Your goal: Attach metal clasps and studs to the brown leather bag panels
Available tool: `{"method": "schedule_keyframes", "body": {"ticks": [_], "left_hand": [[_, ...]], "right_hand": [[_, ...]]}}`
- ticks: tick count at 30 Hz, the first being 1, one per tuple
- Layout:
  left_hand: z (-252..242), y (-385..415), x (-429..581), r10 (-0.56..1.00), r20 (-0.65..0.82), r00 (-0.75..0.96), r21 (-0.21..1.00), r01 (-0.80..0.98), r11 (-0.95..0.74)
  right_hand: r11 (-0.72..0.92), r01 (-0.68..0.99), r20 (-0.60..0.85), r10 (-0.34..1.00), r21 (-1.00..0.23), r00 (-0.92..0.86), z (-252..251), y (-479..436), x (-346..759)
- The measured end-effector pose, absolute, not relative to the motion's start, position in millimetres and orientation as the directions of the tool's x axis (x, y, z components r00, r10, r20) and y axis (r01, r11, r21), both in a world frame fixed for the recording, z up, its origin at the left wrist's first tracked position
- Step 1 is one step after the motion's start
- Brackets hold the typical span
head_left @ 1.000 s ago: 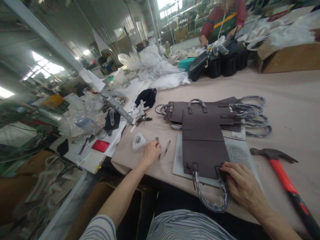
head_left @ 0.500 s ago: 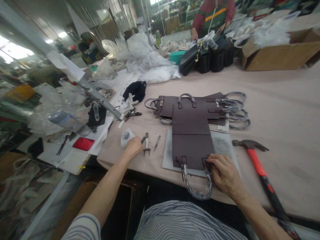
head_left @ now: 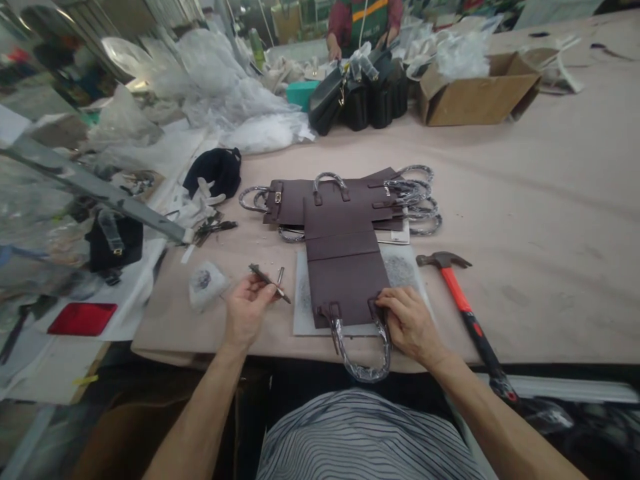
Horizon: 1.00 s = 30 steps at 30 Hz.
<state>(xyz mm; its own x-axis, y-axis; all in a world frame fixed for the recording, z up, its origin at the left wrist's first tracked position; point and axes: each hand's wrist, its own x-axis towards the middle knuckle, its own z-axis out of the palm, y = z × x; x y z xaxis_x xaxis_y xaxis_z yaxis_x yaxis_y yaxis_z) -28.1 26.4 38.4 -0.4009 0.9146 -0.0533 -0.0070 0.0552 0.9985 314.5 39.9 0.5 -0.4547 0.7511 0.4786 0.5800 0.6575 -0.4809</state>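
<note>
A dark brown leather bag panel (head_left: 345,280) lies flat on a grey-white work pad (head_left: 405,270) at the table's near edge. Its plastic-wrapped handle (head_left: 363,363) hangs over that edge. My right hand (head_left: 410,323) presses on the panel's near right corner, by the handle's base, fingers closed around it. My left hand (head_left: 247,307) pinches a thin metal punch tool (head_left: 267,280) just left of the pad, lifted a little off the table. Behind the panel lies a stack of matching brown panels (head_left: 340,200) with wrapped handles.
A red-handled hammer (head_left: 463,307) lies right of the pad. A small crumpled bag (head_left: 205,283) sits left of my left hand. Black bags (head_left: 357,100), a cardboard box (head_left: 475,97) and white plastic wrap (head_left: 235,107) stand at the back, where another person (head_left: 365,20) works.
My left hand has picked the metal tool off the table and brought it toward the panel. The view has tilted down and shifted. My right hand stays on the panel's corner.
</note>
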Motion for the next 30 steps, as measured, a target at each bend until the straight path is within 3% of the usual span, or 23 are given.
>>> {"method": "schedule_keyframes", "body": {"ticks": [8,19,26,30], "left_hand": [[12.3,7.5,18.5,0.944,0.171,-0.283,0.974,0.190,-0.119],[10.6,-0.2,9.8,0.946,0.101,-0.307,0.966,0.258,-0.020],[21.5,1.1,22.1,0.958,0.154,-0.243,0.969,0.229,-0.097],[20.6,1.9,45.5,0.957,0.256,-0.139,0.939,0.269,-0.213]], "right_hand": [[0.642,0.586,0.464,0.765,-0.494,-0.448,2.2,40.1,314.8],[0.637,0.584,0.468,0.769,-0.503,-0.436,6.3,40.5,312.5],[0.632,0.590,0.454,0.773,-0.502,-0.442,3.4,40.5,314.0],[0.629,0.588,0.452,0.776,-0.508,-0.440,4.2,40.2,313.7]]}}
